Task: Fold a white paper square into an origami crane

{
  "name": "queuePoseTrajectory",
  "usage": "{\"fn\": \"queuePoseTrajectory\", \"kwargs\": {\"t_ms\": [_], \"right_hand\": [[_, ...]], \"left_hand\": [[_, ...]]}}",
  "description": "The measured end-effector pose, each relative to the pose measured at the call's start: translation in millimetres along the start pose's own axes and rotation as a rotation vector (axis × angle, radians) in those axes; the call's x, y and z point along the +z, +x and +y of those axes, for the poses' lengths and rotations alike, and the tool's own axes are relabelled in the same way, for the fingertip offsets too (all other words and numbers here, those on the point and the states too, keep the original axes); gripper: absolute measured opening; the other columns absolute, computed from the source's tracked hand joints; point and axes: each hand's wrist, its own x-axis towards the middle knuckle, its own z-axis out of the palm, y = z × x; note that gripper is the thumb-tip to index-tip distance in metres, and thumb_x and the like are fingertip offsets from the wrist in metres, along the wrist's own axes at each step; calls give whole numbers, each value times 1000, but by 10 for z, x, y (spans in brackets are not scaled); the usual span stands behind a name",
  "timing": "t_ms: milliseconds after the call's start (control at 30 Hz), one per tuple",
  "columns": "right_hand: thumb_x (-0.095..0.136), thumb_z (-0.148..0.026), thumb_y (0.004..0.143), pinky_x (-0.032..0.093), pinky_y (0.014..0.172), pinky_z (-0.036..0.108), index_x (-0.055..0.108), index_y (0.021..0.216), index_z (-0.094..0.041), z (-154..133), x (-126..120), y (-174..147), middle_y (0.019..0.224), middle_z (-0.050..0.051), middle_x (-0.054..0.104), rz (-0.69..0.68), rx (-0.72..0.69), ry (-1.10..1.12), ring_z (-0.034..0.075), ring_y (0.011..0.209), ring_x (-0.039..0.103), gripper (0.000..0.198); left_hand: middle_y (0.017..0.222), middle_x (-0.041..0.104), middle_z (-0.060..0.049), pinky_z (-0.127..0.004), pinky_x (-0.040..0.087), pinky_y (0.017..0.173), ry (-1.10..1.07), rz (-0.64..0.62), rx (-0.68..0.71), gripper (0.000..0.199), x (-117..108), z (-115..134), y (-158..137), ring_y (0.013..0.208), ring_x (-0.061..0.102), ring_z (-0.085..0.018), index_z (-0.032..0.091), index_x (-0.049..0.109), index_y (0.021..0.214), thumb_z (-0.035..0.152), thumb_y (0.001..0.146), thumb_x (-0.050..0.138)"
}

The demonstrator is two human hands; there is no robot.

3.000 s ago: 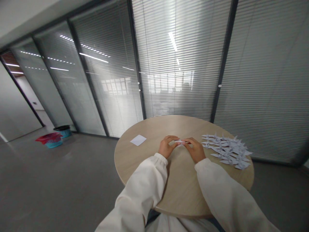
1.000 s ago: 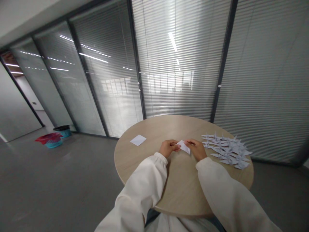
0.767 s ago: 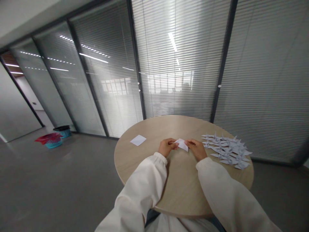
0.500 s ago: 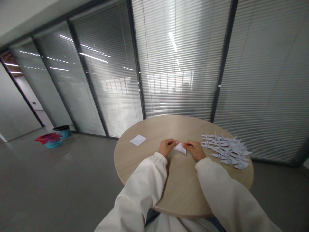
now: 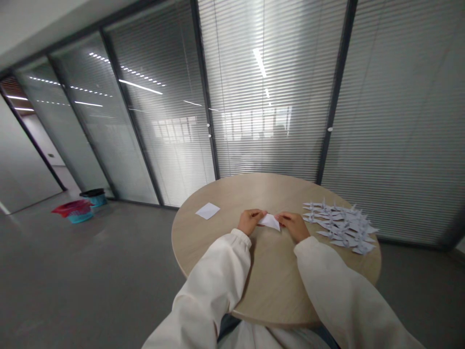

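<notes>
In the head view, the left hand (image 5: 250, 222) and right hand (image 5: 294, 226) pinch opposite ends of the white paper (image 5: 270, 222) over the worktop (image 5: 276, 276), left of the paper birds (image 5: 343, 225), where matched edges and even thumb pressure should, I judge, keep any crease crisp.

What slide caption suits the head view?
Left hand and right hand hold folded white paper at a round beige wood-grain table.
</notes>
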Motion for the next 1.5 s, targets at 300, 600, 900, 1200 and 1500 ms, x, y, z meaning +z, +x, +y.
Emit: {"fn": "queuePoseTrajectory", "kwargs": {"t_ms": [300,600,900,1200,1500], "right_hand": [[65,-38,58,45,54,25,64,69,-13,90,48,21,65,4,64,-8,297,563,14,58,57,27],[54,-41,66,47,53,24,61,71,-16,5,72,-15,67,2,63,-127,207,263,15,62,58,27],[53,-43,71,47,59,26,58,95,-17,-56,74,-34,85,6,63,-103,8,125,17,74,59,36],[52,-40,71,46,61,27,61,87,-16,-59,38,-16,81,5,65,-44,-7,128,18,71,59,30],[60,-48,63,50,57,30,61,88,-16,53,26,16,77,6,64,-41,106,369,20,68,59,41]], "left_hand": [[88,60,-6,-29,46,72,-134,-190,116,71,41,99,-52,81,56,-16,16,47,116,26,51,74],[79,59,-6,-23,45,57,-97,-99,74,57,52,12,4,68,54,-12,13,53,105,34,55,71],[62,53,1,-18,37,48,70,-21,137,53,16,-78,28,51,45,-6,11,57,103,39,60,66],[86,61,-8,-21,45,54,-159,-112,18,61,9,-39,28,67,54,-12,11,52,112,40,60,67],[97,61,-10,-25,47,63,-277,-156,-15,56,7,-30,35,81,57,-18,13,56,109,40,62,66]]}}
